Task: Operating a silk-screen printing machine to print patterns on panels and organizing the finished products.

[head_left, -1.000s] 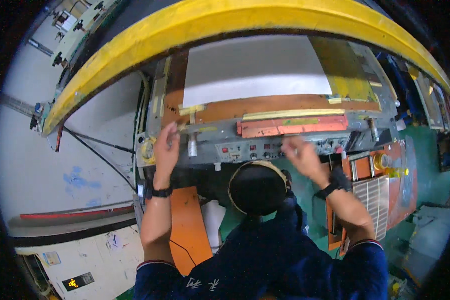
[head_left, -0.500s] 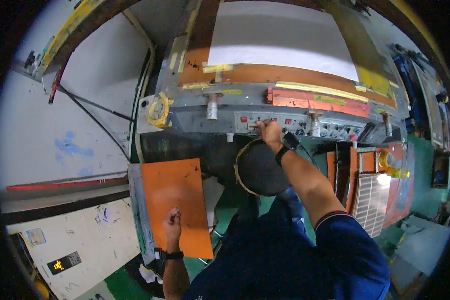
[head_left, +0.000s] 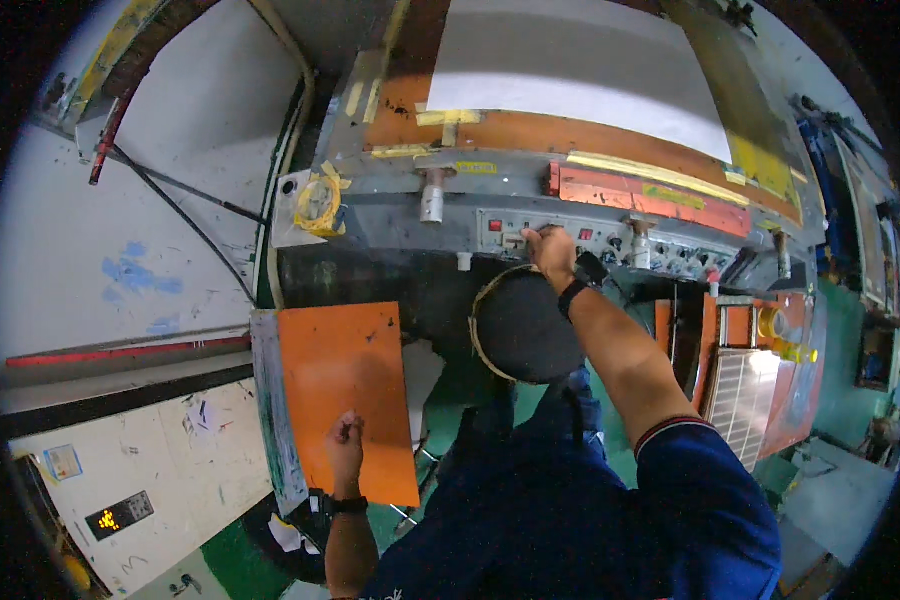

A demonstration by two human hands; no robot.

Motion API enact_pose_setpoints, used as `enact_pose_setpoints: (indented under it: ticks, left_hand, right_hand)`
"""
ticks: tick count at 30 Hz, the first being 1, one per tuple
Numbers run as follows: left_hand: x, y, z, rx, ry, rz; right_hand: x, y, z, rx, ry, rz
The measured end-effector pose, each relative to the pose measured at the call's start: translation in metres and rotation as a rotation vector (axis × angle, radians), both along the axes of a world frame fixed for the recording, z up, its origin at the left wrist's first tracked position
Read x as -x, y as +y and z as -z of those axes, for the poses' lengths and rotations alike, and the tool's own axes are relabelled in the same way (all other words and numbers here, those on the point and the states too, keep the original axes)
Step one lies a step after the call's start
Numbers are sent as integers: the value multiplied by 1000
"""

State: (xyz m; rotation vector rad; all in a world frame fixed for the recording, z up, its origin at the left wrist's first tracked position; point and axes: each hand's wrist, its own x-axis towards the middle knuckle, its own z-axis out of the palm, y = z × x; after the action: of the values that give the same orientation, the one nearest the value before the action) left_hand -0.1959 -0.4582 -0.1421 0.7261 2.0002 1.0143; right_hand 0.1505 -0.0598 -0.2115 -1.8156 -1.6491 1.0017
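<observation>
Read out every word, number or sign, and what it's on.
Nothing is legible.
Black display on white cabinet: glowing yellow characters, blurred.
Sticker, same cabinet: too small.
Scrawled mark, same cabinet: unclear.
Control panel: any labels too small.
Yellow strip, machine's grey edge: too small.
Dark blue shirt: pale lettering cut off.

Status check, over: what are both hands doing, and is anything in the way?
Right hand at the control panel, exact hold unclear. Left hand loosely curled above the orange board. Round black stool nearby, not blocking the right hand.

Orange-brown machine bed (head_left: 540,137), white sheet (head_left: 580,72) lying flat, yellow tape strips (head_left: 448,118)
</observation>
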Motion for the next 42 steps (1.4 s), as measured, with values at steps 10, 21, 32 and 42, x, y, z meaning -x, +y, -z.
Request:
enact_pose_setpoints:
  ticks: [10, 21, 32, 42]
  left_hand:
    - [-2, -10, 10, -87, -31, -22]
    - [-10, -16, 13, 12, -60, -48]
    - [-1, -26, 24, -40, -94, -42]
    - [1, -22, 18, -58, -100, 87]
  right_hand:
    - [-5, 3, 37, 40, 36, 102]
    - [-1, 4, 40, -5, -2, 155]
    - [6, -2, 17, 97, 152, 143]
    - [6, -4, 4, 63, 62, 112]
